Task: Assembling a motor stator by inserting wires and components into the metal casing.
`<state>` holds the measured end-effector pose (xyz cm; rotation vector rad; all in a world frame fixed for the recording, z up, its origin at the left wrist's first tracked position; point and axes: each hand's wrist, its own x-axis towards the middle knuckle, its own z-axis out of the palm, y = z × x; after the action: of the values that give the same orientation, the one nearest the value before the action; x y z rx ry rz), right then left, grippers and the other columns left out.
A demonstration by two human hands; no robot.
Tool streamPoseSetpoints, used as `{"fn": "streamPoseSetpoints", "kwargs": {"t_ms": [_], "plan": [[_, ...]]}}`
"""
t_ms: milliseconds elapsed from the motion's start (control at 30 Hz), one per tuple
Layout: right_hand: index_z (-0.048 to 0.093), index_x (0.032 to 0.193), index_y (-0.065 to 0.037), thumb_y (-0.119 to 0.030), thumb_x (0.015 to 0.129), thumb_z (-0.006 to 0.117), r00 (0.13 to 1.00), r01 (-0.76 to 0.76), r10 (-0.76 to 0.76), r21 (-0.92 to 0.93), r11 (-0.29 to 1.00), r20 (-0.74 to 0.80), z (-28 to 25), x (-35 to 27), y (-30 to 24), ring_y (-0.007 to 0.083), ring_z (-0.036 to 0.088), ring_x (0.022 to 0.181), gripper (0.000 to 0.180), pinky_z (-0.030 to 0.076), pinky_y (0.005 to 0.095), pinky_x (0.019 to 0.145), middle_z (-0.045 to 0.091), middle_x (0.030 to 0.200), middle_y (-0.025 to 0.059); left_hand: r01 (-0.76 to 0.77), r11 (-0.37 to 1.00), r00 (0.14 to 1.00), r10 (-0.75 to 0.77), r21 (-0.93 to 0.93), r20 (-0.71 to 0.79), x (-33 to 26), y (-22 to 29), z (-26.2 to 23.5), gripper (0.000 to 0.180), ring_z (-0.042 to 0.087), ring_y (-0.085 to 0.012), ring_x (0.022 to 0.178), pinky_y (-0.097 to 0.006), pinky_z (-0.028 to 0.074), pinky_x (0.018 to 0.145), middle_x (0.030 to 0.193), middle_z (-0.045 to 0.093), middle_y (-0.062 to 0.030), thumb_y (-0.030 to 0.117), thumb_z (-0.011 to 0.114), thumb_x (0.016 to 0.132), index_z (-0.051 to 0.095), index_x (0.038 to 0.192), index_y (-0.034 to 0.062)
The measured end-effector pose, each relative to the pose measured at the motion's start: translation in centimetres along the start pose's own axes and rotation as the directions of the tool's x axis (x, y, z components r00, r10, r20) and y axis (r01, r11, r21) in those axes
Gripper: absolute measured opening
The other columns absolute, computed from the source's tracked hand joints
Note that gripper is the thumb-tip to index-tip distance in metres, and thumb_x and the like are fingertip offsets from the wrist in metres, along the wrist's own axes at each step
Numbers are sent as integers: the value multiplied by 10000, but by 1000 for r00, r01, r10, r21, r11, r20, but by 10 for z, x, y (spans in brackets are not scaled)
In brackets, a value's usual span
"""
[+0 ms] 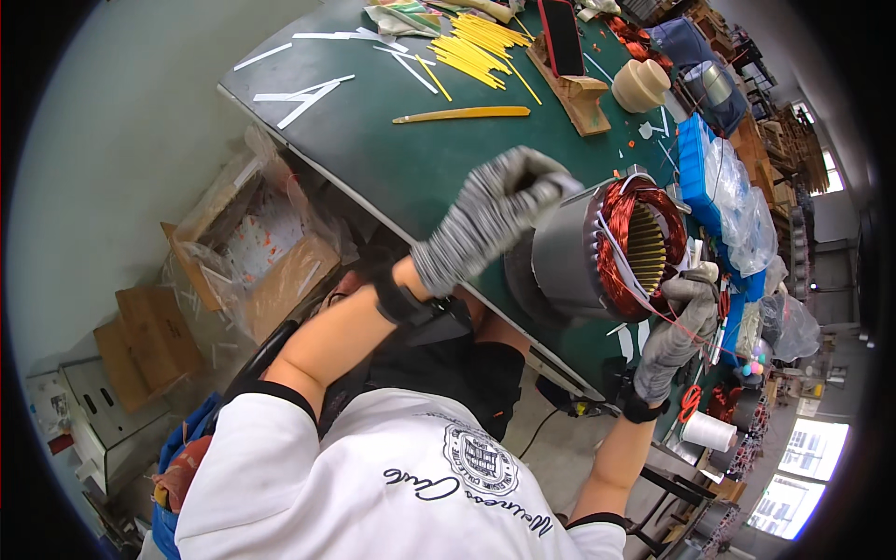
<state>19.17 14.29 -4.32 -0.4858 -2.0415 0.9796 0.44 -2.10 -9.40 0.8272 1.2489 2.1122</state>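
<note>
A motor stator (571, 257) lies on its side on the green table, a grey metal cylinder with red copper windings (616, 245) bulging from its open end. Yellow strips line the slots inside, and a pale cord runs over the coil. My left hand (495, 217), in a grey knit glove, is raised beside the stator's upper left rim; its fingers are pinched together, and what they hold, if anything, is hidden. At the coil's lower right edge, my gloved right hand (679, 325) has its fingers curled closed. Thin reddish wires pass by it; its grip cannot be made out.
Yellow strips (476, 47) and white strips (299, 97) are scattered on the green table (364, 154). A phone (561, 37) leans on a wooden stand. Blue bins (695, 173) with plastic bags line the right. An open cardboard box (289, 280) stands below the table's left edge.
</note>
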Motion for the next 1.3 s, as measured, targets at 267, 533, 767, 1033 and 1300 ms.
{"fn": "streamPoseSetpoints", "kwargs": {"t_ms": [267, 533, 767, 1033, 1300], "plan": [[598, 888, -27, -37, 743, 525, 883, 28, 123, -312, 950, 453, 7, 28, -51, 184, 533, 783, 162, 418, 290, 731, 575, 842, 75, -563, 745, 815, 572, 358, 91, -16, -24, 41, 149, 484, -308, 1076, -375, 395, 907, 1055, 563, -133, -46, 507, 771, 538, 883, 47], [562, 1108, -108, -94, 584, 671, 838, 476, -163, -553, 684, 520, 8, -7, -27, 301, 464, 995, 536, 363, 388, 885, 478, 1071, 134, -530, 713, 825, 559, 459, 84, -41, -38, 39, 90, 517, -289, 1060, -347, 416, 890, 1119, 562, -124, -21, 517, 790, 529, 864, 28], [612, 1029, -121, -30, 560, 670, 822, 455, -206, -396, 797, 530, -17, 6, -3, 273, 485, 940, 481, 388, 371, 839, 515, 992, 100, 2, 998, 978, -13, -57, -208, -43, 5, 21, 123, 551, -99, 655, -240, 464, 612, 770, 609, -41, 85, 509, 868, 555, 959, 16], [604, 961, -57, -153, 766, 520, 814, 80, 15, -137, 987, 581, -20, 16, -25, 256, 492, 996, 234, 345, 352, 925, 543, 1028, 90, -96, 940, 963, 171, 328, -209, -35, -7, 44, 123, 574, -271, 623, -313, 457, 580, 703, 574, -142, 109, 543, 826, 519, 889, 7], [527, 1157, -23, 9, 817, 378, 650, 232, -32, -159, 960, 759, 35, 94, -54, 206, 500, 1055, 372, 355, 300, 931, 510, 1134, 114, -102, 929, 936, 211, 355, -283, -40, -15, 51, 121, 564, -200, 570, -293, 456, 559, 650, 553, -101, 117, 537, 838, 520, 907, 19]]}}
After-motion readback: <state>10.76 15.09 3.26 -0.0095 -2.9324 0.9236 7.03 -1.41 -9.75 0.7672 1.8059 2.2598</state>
